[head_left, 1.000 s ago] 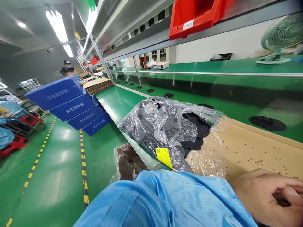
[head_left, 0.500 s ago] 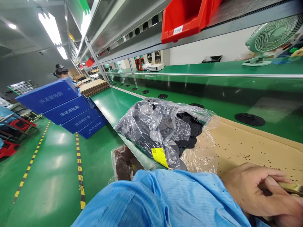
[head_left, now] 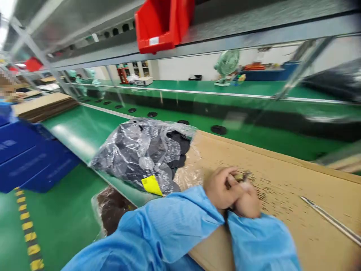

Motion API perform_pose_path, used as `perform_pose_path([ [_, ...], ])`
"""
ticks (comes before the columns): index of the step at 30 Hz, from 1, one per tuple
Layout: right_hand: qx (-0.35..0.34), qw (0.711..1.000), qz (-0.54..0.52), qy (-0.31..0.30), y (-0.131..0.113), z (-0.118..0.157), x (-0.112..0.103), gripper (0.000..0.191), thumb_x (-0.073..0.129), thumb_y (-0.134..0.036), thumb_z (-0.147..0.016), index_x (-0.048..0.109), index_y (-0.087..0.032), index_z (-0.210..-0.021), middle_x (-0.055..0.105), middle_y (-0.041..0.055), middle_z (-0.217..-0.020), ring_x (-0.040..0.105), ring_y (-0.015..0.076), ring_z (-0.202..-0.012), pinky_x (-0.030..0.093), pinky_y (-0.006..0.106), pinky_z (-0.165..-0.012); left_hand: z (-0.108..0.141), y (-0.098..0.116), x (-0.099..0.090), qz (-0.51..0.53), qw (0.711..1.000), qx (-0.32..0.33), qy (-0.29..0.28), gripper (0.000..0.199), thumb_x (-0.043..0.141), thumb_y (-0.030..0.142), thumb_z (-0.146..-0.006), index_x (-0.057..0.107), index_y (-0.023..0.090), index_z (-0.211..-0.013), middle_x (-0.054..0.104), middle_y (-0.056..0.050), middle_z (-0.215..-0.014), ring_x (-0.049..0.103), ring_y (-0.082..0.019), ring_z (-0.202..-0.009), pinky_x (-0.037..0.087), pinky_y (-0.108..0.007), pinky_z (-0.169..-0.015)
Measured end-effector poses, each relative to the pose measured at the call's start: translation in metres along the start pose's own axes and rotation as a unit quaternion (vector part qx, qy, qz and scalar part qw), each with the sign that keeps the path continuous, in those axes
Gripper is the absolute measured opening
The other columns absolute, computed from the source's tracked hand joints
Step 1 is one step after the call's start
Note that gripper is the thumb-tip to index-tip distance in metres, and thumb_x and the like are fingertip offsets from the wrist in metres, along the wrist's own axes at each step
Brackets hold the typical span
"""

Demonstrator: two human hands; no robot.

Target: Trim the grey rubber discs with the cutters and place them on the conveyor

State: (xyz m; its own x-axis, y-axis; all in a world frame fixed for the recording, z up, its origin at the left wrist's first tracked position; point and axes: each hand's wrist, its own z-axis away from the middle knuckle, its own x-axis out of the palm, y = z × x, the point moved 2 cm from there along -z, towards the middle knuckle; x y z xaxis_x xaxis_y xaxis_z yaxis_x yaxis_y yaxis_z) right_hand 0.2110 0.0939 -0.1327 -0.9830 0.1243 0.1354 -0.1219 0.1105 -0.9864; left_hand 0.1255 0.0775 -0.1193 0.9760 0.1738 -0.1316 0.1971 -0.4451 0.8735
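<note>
Both ur hands, left [head_left: 218, 188] & right [head_left: 248, 203], pinch a small brass-coloured part [head_left: 239, 176] together over the brown cardboard sheet [head_left: 296, 188], prob to catch debris; clear plastic bag of black discs [head_left: 141, 150] close by.

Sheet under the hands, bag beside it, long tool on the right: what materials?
Sheet: brown cardboard by the look, matte, speckled with small dark bits. Bag: thin clear plastic film, glossy and wrinkled, with a yellow label and dark discs inside. Long tool: probably metal, a slim silvery strip; blur leaves it open.
</note>
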Motion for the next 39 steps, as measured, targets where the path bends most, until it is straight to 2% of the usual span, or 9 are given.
perform_pose_path([
  [2, 0.013, 0.999, -0.031, -0.006, 0.002, 0.001, 0.0, 0.046, 0.079, -0.053, -0.054, 0.06, -0.018, -0.078, 0.06, 0.0003, -0.066, 0.055, 0.0149, -0.058, 0.047, 0.029, -0.054, 0.002, -0.005, 0.002, 0.007, 1.0, 0.0, -0.016, 0.041, 0.062, 0.034, -0.081, 0.058, 0.016, -0.117, 0.064, -0.01, -0.11, 0.06, -0.021, -0.102, 0.049, -0.035, -0.093],
  [10, -0.03, 0.999, -0.022, -0.033, 0.008, 0.002, 0.0, 0.029, 0.069, -0.042, -0.072, 0.06, -0.017, -0.085, 0.06, 0.0001, -0.074, 0.055, 0.0141, -0.068, 0.046, 0.028, -0.065, 0.004, -0.012, 0.003, 0.019, 0.999, -0.012, -0.041, 0.04, 0.056, 0.037, -0.085, 0.054, 0.015, -0.118, 0.061, -0.012, -0.114, 0.058, -0.022, -0.107, 0.047, -0.036, -0.095],
  [22, -0.06, 0.998, 0.002, -0.028, 0.009, 0.005, 0.003, 0.022, 0.064, -0.039, -0.076, 0.063, -0.019, -0.084, 0.06, -0.0005, -0.074, 0.054, 0.0141, -0.068, 0.044, 0.027, -0.065, 0.005, -0.021, 0.0, 0.023, 0.997, -0.045, -0.06, 0.046, 0.053, 0.044, -0.086, 0.054, 0.014, -0.12, 0.061, -0.013, -0.118, 0.057, -0.024, -0.11, 0.043, -0.038, -0.099],
  [27, -0.052, 0.998, 0.03, -0.011, 0.007, 0.008, 0.003, 0.023, 0.065, -0.041, -0.076, 0.064, -0.02, -0.084, 0.06, -0.0007, -0.074, 0.053, 0.0143, -0.068, 0.044, 0.027, -0.064, 0.007, -0.022, -0.001, 0.019, 0.997, -0.051, -0.061, 0.048, 0.052, 0.047, -0.086, 0.054, 0.014, -0.121, 0.06, -0.013, -0.12, 0.056, -0.024, -0.112, 0.043, -0.039, -0.099],
  [39, -0.036, 0.999, 0.022, -0.008, 0.01, 0.008, 0.001, 0.023, 0.064, -0.039, -0.074, 0.061, -0.019, -0.084, 0.058, -0.0016, -0.071, 0.051, 0.0135, -0.066, 0.043, 0.026, -0.063, 0.007, -0.021, 0.001, 0.024, 0.996, -0.063, -0.057, 0.048, 0.052, 0.047, -0.085, 0.054, 0.015, -0.12, 0.06, -0.013, -0.119, 0.057, -0.025, -0.111, 0.043, -0.04, -0.099],
])
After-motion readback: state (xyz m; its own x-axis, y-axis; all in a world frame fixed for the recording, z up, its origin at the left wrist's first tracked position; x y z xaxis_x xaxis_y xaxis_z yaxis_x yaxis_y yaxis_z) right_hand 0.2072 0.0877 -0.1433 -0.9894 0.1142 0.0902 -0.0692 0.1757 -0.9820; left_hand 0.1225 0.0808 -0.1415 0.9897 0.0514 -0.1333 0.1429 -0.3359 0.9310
